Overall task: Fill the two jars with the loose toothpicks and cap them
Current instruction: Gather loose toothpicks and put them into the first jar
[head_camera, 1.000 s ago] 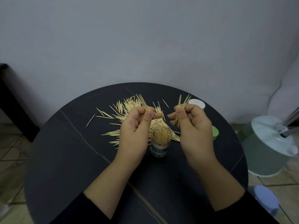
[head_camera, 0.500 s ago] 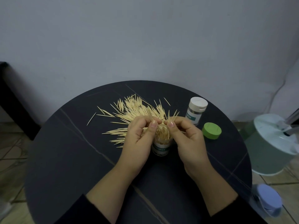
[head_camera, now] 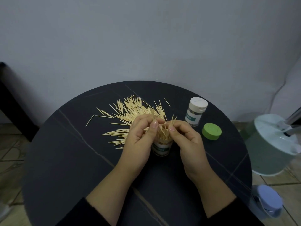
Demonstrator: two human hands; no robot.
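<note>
Left hand (head_camera: 140, 141), right hand (head_camera: 187, 144) — both pinch toothpicks (head_camera: 163, 133) over the open jar (head_camera: 162, 148). At 2 o'clock — capped jar (head_camera: 195, 111).

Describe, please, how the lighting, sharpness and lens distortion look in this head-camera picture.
Head view: the light is dim, even and cool, with no glare on the table; head view: the pinched toothpicks held by the left hand and right hand above the open jar are motion-blurred, while the loose pile is crisp; head view: the wide lens bows the table's rim.
</note>
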